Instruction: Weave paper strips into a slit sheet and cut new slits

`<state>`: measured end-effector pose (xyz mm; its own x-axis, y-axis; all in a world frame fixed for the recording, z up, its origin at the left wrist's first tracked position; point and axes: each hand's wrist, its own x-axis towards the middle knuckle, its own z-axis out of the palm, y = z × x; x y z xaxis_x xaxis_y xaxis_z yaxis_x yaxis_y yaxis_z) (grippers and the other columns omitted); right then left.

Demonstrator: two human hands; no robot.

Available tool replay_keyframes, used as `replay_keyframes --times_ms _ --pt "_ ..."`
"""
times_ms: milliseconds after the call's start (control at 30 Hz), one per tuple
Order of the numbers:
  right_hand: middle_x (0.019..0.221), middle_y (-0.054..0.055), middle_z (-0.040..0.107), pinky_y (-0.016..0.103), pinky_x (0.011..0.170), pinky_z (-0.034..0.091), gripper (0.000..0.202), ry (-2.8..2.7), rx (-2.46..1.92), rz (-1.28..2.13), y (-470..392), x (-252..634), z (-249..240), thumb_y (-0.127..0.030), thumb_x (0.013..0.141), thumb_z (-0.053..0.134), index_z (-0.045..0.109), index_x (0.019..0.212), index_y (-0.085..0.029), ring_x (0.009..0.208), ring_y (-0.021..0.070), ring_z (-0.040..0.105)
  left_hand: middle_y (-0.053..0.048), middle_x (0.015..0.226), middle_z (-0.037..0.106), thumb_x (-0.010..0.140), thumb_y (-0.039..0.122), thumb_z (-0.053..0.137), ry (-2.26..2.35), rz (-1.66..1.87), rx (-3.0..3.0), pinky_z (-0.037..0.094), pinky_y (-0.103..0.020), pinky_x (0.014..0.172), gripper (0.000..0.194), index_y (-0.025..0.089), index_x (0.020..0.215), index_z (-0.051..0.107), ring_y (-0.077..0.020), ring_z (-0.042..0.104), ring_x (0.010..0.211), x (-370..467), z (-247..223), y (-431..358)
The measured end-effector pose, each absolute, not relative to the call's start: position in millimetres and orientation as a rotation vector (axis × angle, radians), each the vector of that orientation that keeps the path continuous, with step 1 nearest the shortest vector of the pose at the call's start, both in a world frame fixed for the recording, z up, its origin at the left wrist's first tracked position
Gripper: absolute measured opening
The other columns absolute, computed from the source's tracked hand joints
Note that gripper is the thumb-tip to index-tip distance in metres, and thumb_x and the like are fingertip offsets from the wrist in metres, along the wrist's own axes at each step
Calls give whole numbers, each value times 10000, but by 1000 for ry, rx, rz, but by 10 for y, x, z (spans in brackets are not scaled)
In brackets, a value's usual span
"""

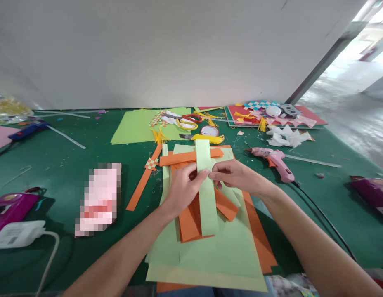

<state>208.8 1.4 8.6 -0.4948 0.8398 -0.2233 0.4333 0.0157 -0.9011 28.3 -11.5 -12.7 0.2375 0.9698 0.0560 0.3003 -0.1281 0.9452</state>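
A pale green paper strip stands lengthwise before me, above a pile of paper. My left hand pinches its left edge, thumb on the front face. At the strip's right edge, the fingers of my right hand are curled together and touch it near my left thumb. Beneath lie folded orange paper strips, one of them crosswise behind the green strip. Larger green sheets spread under these, with an orange sheet showing at the right. Left of the pile lies an orange woven strip with a yellow tassel.
A pink glue gun with a black cord lies at right. Behind the pile are a yellow utility knife, scissors and a tape roll. A blurred pink object and a white charger lie left. A grey wall rises behind.
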Motion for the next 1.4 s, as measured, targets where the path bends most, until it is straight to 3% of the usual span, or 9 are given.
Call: replay_keyframes --times_ms 233,533,933,1100,1267,1400 --pt "678 12 625 220 506 347 175 -1861 -1249 1616 -24 2040 4 -317 799 589 633 721 -167 607 105 532 39 605 376 832 419 584 1258 1156 1430 245 -230 485 309 169 677 489 -96 333 547 177 -158 42" --pt "569 -20 548 224 439 240 258 -1560 -1234 1502 -10 1967 -13 -380 799 604 577 674 -156 466 61 387 37 627 386 855 401 554 1161 1005 1515 259 -223 493 264 164 738 544 -100 324 568 255 -126 -45" --pt "593 -7 569 210 481 311 216 -1689 -1211 1576 -50 1968 -55 -337 808 601 579 685 -161 550 93 498 53 572 286 849 415 569 1329 1100 1577 218 -226 468 386 180 620 367 -86 268 525 206 -99 -15" --pt "613 -6 586 234 557 401 128 -1830 -1203 1633 -82 1948 -69 -235 784 557 587 685 -160 565 106 523 31 607 404 851 417 575 1282 1340 1408 289 -219 490 302 171 688 513 -95 362 555 138 -141 101" --pt "592 -26 543 218 527 353 92 -1997 -1319 1449 -54 2009 -59 -126 703 527 578 634 -161 565 93 479 22 649 459 828 408 622 1244 1615 1260 366 -210 531 258 165 756 579 -99 450 599 41 -123 228" --pt "598 -6 543 222 466 278 167 -1788 -1316 1606 -22 2066 -11 -251 787 546 609 675 -145 532 92 499 14 735 519 889 376 551 1183 2012 1284 441 -226 615 199 182 853 579 -106 523 669 40 -67 181"
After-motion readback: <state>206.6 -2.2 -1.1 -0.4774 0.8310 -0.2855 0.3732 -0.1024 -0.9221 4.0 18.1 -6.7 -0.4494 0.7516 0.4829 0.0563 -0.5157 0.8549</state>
